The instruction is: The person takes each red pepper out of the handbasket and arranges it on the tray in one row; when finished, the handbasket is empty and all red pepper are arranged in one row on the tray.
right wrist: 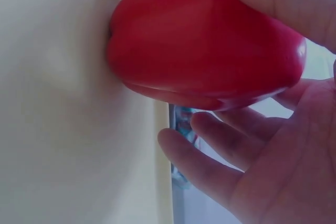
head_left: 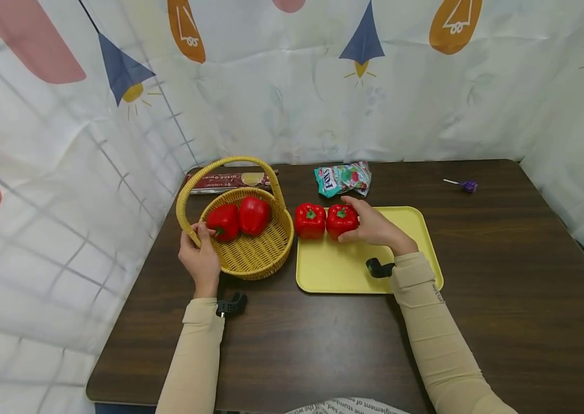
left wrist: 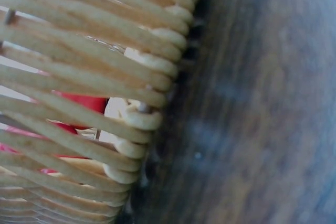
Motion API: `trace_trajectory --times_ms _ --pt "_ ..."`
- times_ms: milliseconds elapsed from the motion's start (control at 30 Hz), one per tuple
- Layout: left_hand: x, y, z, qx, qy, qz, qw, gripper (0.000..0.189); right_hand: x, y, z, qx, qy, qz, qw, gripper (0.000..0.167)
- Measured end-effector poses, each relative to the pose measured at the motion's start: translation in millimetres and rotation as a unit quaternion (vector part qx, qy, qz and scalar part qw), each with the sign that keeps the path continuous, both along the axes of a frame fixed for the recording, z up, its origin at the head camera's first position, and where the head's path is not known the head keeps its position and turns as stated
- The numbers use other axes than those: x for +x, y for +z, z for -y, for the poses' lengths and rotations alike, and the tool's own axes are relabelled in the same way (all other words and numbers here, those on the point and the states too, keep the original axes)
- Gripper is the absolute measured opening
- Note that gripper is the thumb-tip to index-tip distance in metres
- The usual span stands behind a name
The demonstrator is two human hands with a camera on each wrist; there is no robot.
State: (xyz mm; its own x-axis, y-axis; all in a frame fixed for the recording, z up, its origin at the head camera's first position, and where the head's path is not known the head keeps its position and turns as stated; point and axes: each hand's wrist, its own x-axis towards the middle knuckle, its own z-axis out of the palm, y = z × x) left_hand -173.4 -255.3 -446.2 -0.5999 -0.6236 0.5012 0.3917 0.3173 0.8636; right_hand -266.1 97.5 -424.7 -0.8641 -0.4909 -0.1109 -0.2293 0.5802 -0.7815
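Observation:
My left hand (head_left: 201, 261) grips the yellow wicker basket (head_left: 252, 259) at the left foot of its handle (head_left: 182, 207). Two red bell peppers lie inside: a left one (head_left: 223, 224) near my fingertips and a right one (head_left: 255, 217). In the left wrist view, woven strands of the basket fill the left side, with red showing through the gaps. My right hand (head_left: 377, 229) holds another red bell pepper (head_left: 342, 223) between thumb and fingers, at the tray's far left part. A further red bell pepper (head_left: 309, 223) stands just left of it.
The yellow tray (head_left: 343, 276) lies right of the basket on the dark wooden table (head_left: 504, 259). Behind it is a teal candy bag (head_left: 343, 179). A dark red spaghetti pack (head_left: 219, 183) lies behind the basket. A purple lollipop (head_left: 469, 186) rests at the back right.

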Motion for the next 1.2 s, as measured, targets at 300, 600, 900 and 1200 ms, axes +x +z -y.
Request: trace_trajectory --times_ms 300,600,900,1200 --pt "-1.7 0.8 -0.5 -0.005 -0.003 0.0 1.0 0.027 0.9 7.0 -8.2 -0.029 -0.007 -0.005 0.9995 0.093" --pt "-1.8 -0.8 -1.4 -0.005 -0.002 0.008 0.9999 0.025 8.0 15.8 -5.8 -0.101 -0.076 -0.063 0.99 0.07" --pt "-1.2 1.9 -3.9 0.0 -0.002 0.008 1.0 0.023 21.1 23.9 21.2 -0.215 -0.136 -0.189 0.9483 0.035" --pt "2.0 2.6 -1.1 0.007 -0.001 0.007 1.0 0.027 52.1 18.7 93.5 -0.266 -0.049 -0.15 0.9509 0.026"
